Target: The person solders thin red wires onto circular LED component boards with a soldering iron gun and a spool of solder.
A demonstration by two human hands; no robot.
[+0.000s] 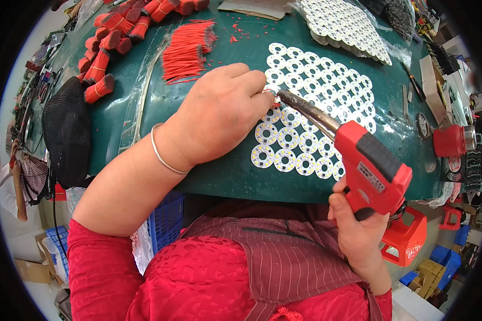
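My left hand [225, 112] is closed in a pinch over the left edge of several rows of round white LED boards [288, 146], each with a hole in its middle. Short red wire [275, 105] shows at its fingertips, partly hidden by the fingers. In my right hand [356, 227] is a red and black soldering gun [367, 166], gripped by its handle. Its long, dark-stained barrel points up and left, and its tip comes to the board beside my left fingertips. Whether the tip touches the wire cannot be made out.
Loose red wires [185, 53] lie beyond my left hand on the green table [219, 184]. Tied red wire bundles [99, 88] are heaped at the far left, near a black mesh [65, 134]. Stacked board panels [343, 27] stand at the back right. A red container [449, 142] is at the right edge.
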